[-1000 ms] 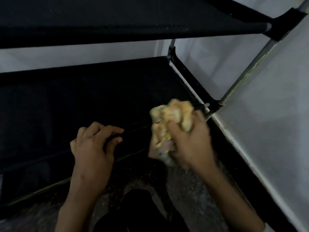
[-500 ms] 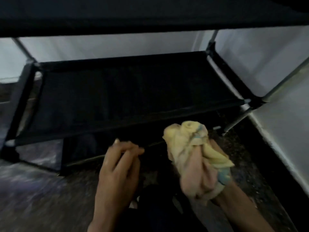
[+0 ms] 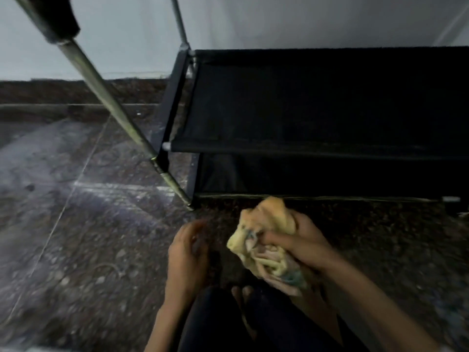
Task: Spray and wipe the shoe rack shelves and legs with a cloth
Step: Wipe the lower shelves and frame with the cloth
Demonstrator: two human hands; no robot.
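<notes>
R hand [image 3: 299, 246] grips bunched yellow cloth [image 3: 264, 240] near rack's low shelf [image 3: 317, 105]; L hand [image 3: 187, 250] empty, fingers loosely curled, left of it.

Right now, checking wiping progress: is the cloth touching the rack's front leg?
Apart. The head view shows the cloth, bunched in the right hand, with bare floor between it and the leg.

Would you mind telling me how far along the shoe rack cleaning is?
Done: nothing shows as visibly cleaned. In hand: the right hand grips the bunched yellow cloth, off the rack; the left hand is empty. Left: the front metal leg looks grimy; no spray bottle is visible.
</notes>
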